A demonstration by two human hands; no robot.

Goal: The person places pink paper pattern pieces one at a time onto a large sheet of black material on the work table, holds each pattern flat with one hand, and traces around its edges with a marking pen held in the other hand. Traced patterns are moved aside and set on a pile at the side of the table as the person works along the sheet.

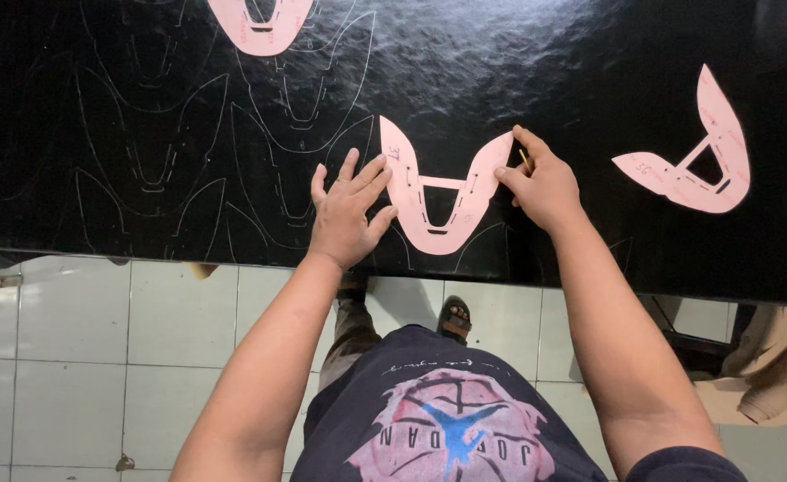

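Hands work a pink template (pixel 438 210): left hand (pixel 347 214) flat, fingers spread, beside it; right hand (pixel 543 183) pinches a pen (pixel 525 161) at its edge.

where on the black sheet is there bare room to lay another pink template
Free: between the right hand and the far-right pink template, and the strip above both. Crowded: traced outlines fill the left, beside the left hand pressing the middle template.

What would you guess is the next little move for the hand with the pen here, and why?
Probably the right hand draws its thin yellow pen along the edge of the pink U-shaped paper template. The left hand presses that template flat on the glossy black sheet, and similar outlines already show to the left.
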